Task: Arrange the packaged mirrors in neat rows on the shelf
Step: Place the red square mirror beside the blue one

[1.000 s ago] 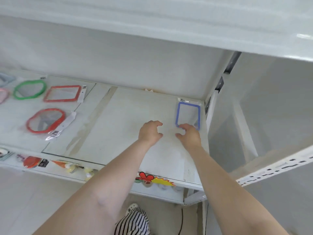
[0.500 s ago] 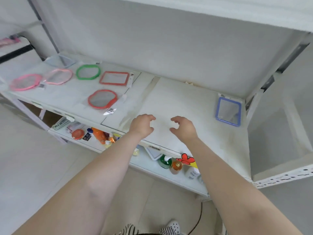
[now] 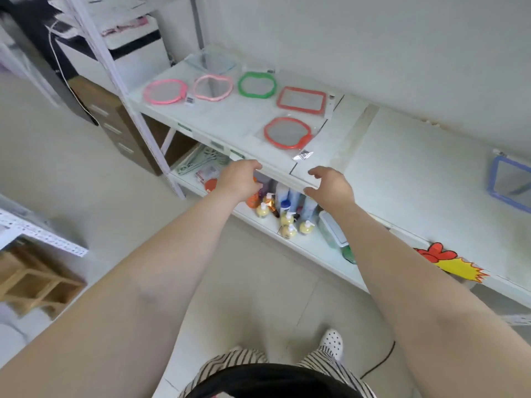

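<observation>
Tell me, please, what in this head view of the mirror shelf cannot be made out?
Head view only:
- Blue mirror: its right side is cut off by the frame edge.
- Clear mirror at the back: blurred and pale, so its frame colour is uncertain.
- Barcode label by the pink round mirror: too small to read.
- Bottles on the lower shelf: partly hidden by the left hand and right hand.

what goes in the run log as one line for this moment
left hand empty, open | right hand empty, open | both at shelf front edge | blue mirror far right | red round mirror lying apart
</observation>
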{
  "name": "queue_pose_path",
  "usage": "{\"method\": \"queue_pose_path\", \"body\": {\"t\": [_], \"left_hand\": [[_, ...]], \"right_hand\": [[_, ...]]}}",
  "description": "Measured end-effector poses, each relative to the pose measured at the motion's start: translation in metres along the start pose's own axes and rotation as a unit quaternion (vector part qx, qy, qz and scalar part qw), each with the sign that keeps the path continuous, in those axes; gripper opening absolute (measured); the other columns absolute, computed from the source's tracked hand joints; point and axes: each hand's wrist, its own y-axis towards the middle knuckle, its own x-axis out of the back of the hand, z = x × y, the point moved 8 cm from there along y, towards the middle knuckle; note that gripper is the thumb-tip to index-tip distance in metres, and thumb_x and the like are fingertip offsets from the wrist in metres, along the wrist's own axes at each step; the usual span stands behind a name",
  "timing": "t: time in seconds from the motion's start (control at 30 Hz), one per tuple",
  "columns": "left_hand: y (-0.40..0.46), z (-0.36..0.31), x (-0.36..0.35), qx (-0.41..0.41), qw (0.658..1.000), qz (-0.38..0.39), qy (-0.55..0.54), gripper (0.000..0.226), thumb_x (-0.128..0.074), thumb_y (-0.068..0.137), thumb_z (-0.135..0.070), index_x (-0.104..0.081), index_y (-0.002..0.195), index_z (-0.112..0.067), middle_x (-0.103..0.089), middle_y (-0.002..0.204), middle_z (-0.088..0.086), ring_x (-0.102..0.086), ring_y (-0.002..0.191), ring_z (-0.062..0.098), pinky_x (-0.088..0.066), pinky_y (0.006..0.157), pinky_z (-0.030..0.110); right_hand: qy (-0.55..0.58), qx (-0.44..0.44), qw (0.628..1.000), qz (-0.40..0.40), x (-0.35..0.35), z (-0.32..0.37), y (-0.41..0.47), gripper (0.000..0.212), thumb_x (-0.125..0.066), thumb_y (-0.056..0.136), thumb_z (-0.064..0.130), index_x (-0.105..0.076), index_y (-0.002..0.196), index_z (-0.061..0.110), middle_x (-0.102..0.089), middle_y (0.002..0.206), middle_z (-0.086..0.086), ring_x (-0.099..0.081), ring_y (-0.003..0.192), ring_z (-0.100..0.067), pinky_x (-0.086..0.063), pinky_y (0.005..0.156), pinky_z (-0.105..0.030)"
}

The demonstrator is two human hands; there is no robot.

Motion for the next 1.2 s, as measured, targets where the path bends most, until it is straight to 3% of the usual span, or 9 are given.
{"method": "queue_pose_path", "body": {"t": [0.3, 0.6, 0.77, 1.0, 1.2], "left_hand": [[0.029, 0.048, 0.019, 0.015, 1.0, -0.002, -0.013, 0.054, -0.063, 0.078, -0.017, -0.054, 0.131, -0.024, -0.061, 0.13, 0.001, -0.054, 0.121, 0.024, -0.044, 0.089, 0.029], [0.1, 0.075, 0.032, 0.026, 0.999, 0.016, -0.009, 0.055, -0.064, 0.08, -0.016, -0.052, 0.134, -0.021, -0.057, 0.133, 0.005, -0.053, 0.123, 0.026, -0.044, 0.1, 0.035], [0.135, 0.101, 0.046, 0.034, 0.999, 0.014, -0.014, 0.053, -0.063, 0.083, -0.015, -0.051, 0.134, -0.02, -0.057, 0.133, 0.005, -0.052, 0.122, 0.026, -0.042, 0.103, 0.038], [0.201, 0.123, 0.055, -0.008, 0.999, 0.04, 0.012, 0.053, -0.062, 0.084, -0.019, -0.05, 0.135, -0.022, -0.057, 0.133, 0.003, -0.052, 0.123, 0.025, -0.041, 0.101, 0.035], [0.26, 0.139, 0.064, -0.092, 0.992, 0.088, 0.022, 0.053, -0.062, 0.084, -0.019, -0.05, 0.135, -0.023, -0.056, 0.136, 0.002, -0.05, 0.126, 0.025, -0.039, 0.101, 0.035]], "right_hand": [[-0.055, 0.028, 0.998, 0.024, -0.028, 0.062, 0.038, 0.047, -0.064, 0.086, 0.028, -0.054, 0.131, 0.025, -0.06, 0.125, 0.0, -0.052, 0.119, -0.02, -0.047, 0.092, -0.033], [-0.044, 0.049, 0.998, 0.022, -0.048, 0.097, 0.131, 0.047, -0.066, 0.082, 0.027, -0.056, 0.128, 0.024, -0.059, 0.127, -0.002, -0.056, 0.115, -0.022, -0.046, 0.083, -0.03], [-0.052, 0.063, 0.996, 0.038, -0.059, 0.116, 0.172, 0.047, -0.066, 0.083, 0.03, -0.056, 0.129, 0.025, -0.056, 0.132, -0.001, -0.054, 0.119, -0.021, -0.046, 0.085, -0.031], [-0.047, 0.011, 0.998, 0.031, -0.066, 0.129, 0.217, 0.046, -0.065, 0.085, 0.03, -0.054, 0.13, 0.025, -0.059, 0.126, -0.002, -0.056, 0.116, -0.021, -0.052, 0.09, -0.04], [-0.02, -0.098, 0.995, -0.02, -0.071, 0.132, 0.241, 0.046, -0.066, 0.084, 0.028, -0.055, 0.129, 0.025, -0.06, 0.126, -0.002, -0.053, 0.12, -0.019, -0.05, 0.089, -0.035]]}}
